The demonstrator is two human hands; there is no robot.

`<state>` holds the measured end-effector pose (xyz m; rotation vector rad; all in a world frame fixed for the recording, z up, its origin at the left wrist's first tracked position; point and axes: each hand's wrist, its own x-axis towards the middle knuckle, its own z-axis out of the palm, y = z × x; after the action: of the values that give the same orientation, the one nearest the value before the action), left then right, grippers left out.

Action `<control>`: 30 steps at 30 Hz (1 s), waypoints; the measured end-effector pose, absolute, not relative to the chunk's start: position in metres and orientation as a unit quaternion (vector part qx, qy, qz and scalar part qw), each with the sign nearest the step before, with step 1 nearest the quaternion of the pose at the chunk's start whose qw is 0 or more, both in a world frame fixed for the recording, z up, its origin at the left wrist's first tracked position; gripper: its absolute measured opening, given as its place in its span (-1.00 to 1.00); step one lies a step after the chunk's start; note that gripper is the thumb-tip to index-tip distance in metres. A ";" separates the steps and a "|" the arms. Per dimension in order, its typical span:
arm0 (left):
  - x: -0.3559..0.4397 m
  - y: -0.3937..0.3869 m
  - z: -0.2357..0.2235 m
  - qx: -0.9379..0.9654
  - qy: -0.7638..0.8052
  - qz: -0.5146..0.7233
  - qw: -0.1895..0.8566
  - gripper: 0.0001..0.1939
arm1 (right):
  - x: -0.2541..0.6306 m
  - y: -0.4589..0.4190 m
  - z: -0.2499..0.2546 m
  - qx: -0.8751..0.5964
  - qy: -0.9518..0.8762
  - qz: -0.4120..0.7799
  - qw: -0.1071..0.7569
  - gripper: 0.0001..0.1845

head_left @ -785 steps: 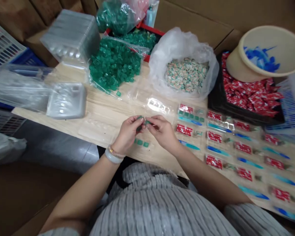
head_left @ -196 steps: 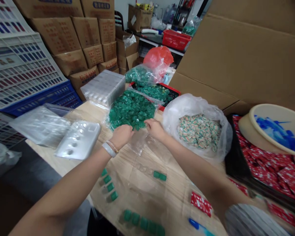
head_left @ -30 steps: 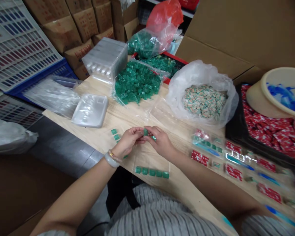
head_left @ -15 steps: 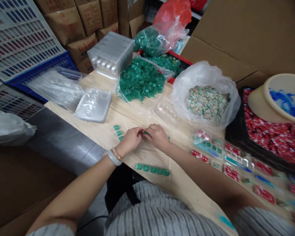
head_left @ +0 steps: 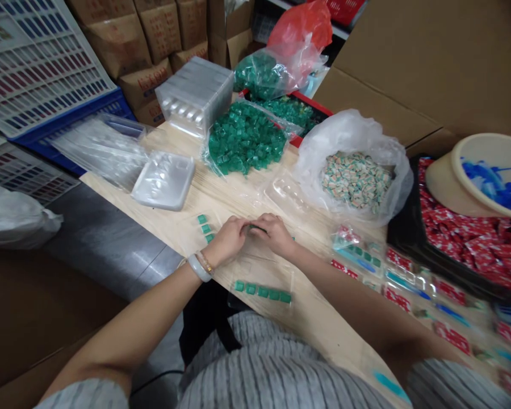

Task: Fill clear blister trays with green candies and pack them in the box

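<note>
My left hand (head_left: 229, 240) and my right hand (head_left: 273, 233) meet low over the wooden table (head_left: 221, 204), fingers curled together around small green wrapped pieces (head_left: 255, 228) that peek out between them. A clear blister tray (head_left: 262, 292) with a row of green pieces lies just in front of me. More green pieces (head_left: 203, 225) sit in another clear tray left of my left hand. A clear bag of green pieces (head_left: 243, 138) lies behind my hands.
A white bag of striped pieces (head_left: 352, 177) stands back right, beside a black tray of red packets (head_left: 468, 238) and a beige basin (head_left: 489, 176). Filled trays (head_left: 392, 272) line the right. Empty clear trays (head_left: 164, 179) and a stack (head_left: 195, 94) sit left.
My hands have come down from a little above the table to its surface, still pinched on green pieces. The view has shifted slightly.
</note>
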<state>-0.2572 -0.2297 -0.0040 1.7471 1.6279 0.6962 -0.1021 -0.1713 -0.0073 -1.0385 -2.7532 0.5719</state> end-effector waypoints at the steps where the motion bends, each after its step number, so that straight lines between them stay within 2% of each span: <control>1: -0.257 -0.229 -0.003 0.668 0.617 0.263 0.322 -0.64 | -0.100 -0.171 -0.008 -0.344 -0.915 0.197 0.077 -0.74; 11: -0.252 -0.225 0.002 0.692 0.618 0.203 0.313 -0.75 | -0.100 -0.173 -0.007 -0.310 -0.947 0.067 0.055 -0.71; 16: -0.251 -0.223 0.001 0.681 0.623 0.217 0.319 -0.79 | -0.098 -0.173 -0.011 -0.311 -0.939 0.088 0.116 -0.67; 18: -0.252 -0.221 0.004 0.657 0.612 0.251 0.361 -0.78 | -0.096 -0.173 -0.011 -0.305 -0.939 0.091 0.127 -0.67; 24: -0.251 -0.217 0.016 0.422 0.604 0.299 0.606 -0.85 | -0.095 -0.173 -0.004 -0.296 -0.946 0.055 0.121 -0.66; 30: -0.245 -0.214 0.015 0.337 0.552 0.341 0.682 -0.77 | -0.087 -0.173 0.003 -0.298 -0.941 0.064 0.146 -0.68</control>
<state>-0.2446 -0.2143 0.0153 0.7566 1.2371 0.7647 -0.0867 -0.1729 0.0035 -0.8568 -2.7105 0.1844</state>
